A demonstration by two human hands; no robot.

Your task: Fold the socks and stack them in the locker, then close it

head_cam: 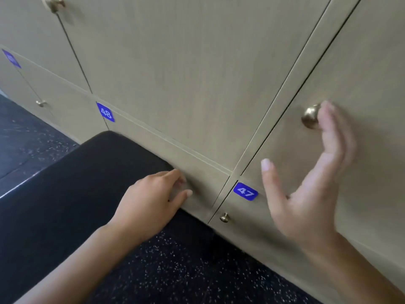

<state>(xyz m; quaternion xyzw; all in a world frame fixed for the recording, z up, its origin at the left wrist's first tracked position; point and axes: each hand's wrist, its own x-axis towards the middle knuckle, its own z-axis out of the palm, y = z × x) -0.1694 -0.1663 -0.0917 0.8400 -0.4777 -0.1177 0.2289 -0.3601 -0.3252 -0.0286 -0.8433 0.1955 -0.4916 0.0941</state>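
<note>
Blue sticker [105, 112]: "48" is read, on a lower locker door.
Blue sticker [245, 191]: "47" is read, on the neighbouring door.
Third blue sticker [11, 58]: blurred, unreadable.

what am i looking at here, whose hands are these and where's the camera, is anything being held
This is one picture from a camera worn on a person's head, looking forward and down, so both bare hands are that person's own; there is no robot. In front is a wall of beige locker doors with blue number labels, 48 and 47. The right hand is open, its fingertips beside a brass knob, not gripping it. The left hand reaches low toward the door by a black bench. Nothing is held, and no socks are in view.
</note>
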